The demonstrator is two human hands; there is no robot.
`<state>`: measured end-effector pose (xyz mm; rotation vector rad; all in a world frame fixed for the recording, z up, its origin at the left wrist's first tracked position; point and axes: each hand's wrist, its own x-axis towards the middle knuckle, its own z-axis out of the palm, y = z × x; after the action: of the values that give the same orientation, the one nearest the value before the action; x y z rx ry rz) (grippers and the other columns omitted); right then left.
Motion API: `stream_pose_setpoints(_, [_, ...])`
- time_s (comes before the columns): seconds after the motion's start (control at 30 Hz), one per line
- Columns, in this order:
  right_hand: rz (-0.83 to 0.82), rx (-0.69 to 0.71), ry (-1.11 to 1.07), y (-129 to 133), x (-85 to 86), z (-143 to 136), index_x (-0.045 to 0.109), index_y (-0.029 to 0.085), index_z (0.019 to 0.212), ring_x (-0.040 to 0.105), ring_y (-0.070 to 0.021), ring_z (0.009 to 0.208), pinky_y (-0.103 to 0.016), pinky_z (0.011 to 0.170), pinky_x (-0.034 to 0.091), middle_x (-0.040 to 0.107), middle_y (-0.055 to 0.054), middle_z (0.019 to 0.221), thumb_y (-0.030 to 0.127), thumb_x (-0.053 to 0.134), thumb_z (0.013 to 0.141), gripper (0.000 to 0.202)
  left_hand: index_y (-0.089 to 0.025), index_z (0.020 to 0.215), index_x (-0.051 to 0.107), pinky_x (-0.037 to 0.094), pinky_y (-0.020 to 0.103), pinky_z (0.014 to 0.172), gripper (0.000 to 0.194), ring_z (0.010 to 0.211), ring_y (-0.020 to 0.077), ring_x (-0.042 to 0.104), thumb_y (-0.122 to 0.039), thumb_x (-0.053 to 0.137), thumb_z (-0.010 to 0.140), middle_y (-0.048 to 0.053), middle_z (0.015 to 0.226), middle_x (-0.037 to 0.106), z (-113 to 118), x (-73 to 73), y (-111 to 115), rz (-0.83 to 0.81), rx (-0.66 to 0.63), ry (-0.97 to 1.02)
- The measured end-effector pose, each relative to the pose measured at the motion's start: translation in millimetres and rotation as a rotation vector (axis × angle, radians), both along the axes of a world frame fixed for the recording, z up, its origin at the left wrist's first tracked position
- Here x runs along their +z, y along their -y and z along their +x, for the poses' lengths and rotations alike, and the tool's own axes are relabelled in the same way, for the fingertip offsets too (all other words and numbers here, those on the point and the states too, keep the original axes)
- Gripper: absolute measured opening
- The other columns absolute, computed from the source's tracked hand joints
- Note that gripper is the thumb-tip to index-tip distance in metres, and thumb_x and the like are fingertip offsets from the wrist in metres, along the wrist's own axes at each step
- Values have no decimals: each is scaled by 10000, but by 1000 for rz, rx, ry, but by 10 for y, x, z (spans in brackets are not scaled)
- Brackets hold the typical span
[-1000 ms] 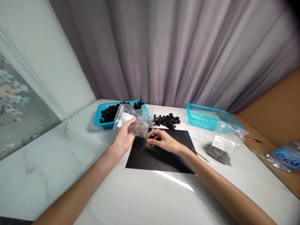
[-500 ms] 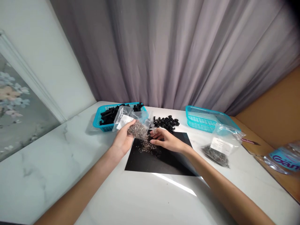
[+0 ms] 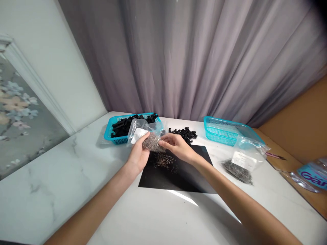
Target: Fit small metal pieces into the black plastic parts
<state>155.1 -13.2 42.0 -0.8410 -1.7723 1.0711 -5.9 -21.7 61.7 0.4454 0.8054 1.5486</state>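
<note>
A clear plastic bag of small metal pins [image 3: 153,142] with a white label is held above a black sheet [image 3: 176,178]. My left hand [image 3: 139,153] grips the bag from its left side, thumb on top. My right hand [image 3: 176,146] is at the bag's right end, its thumb and fingers pinched on the plastic. Beneath the bag, a loose heap of coppery pins [image 3: 163,160] lies on the black sheet. Just behind my right hand, a pile of small black parts [image 3: 185,133] rests on the table.
A blue basket of black parts [image 3: 109,132] stands at the back left, another blue basket [image 3: 222,137] at the back right. A second bag of pins [image 3: 238,170] lies on the right, near a pen [image 3: 276,156] and a plastic bottle [image 3: 313,175]. A curtain [image 3: 163,61] hangs behind.
My right hand has moved left and its fingers have closed on the bag's right end. The view has shifted slightly. My left hand still holds the bag.
</note>
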Motion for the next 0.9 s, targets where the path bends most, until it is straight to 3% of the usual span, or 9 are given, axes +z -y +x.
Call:
stream_pose_setpoints(0.13, [165, -105, 192, -8, 217, -27, 733, 153, 891, 629, -155, 755, -276, 732, 469, 718, -27, 818, 448, 641, 941, 313, -107, 837, 733, 555, 228, 761, 169, 754, 122, 698, -102, 601, 943, 55, 842, 770, 5, -15, 2, 11, -13, 26])
stream_pose_setpoints(0.3, [252, -169, 313, -29, 482, -77, 708, 138, 732, 544, -130, 681, -255, 642, 390, 639, -9, 697, 378, 605, 964, 349, -137, 850, 731, 551, 219, 669, 124, 692, 115, 680, -178, 651, 934, 27, 818, 763, -11, -34, 78, -1, -7, 32])
stream_pose_setpoints(0.43, [295, -170, 390, -74, 724, -125, 684, 145, 700, 486, -113, 637, -248, 592, 354, 578, 8, 642, 280, 615, 941, 284, -157, 952, 740, 610, 293, 785, 157, 770, 154, 710, -281, 645, 959, 50, 906, 773, 21, -38, 158, -52, -68, 64])
stream_pose_setpoints(0.53, [298, -178, 426, -136, 873, -152, 632, 157, 634, 481, -110, 616, -249, 572, 353, 553, 12, 599, 269, 631, 920, 307, -138, 940, 724, 625, 298, 805, 239, 711, 144, 686, -367, 661, 954, 55, 811, 734, 54, -13, 191, -119, -86, 146])
stream_pose_setpoints(0.77, [176, -140, 381, -209, 965, -148, 599, 159, 636, 654, -128, 576, -235, 602, 480, 616, -7, 574, 232, 605, 924, 298, -106, 893, 695, 635, 286, 732, 408, 703, 158, 676, -504, 627, 954, 84, 758, 687, 67, 4, 245, -170, -165, 196])
stream_pose_setpoints(0.9, [75, -134, 410, -152, 976, -122, 559, 175, 590, 665, -154, 509, -265, 575, 530, 630, -22, 502, 169, 610, 919, 333, -133, 877, 699, 621, 274, 708, 359, 660, 141, 650, -485, 659, 937, 60, 732, 686, 85, -48, 269, -163, -184, 155])
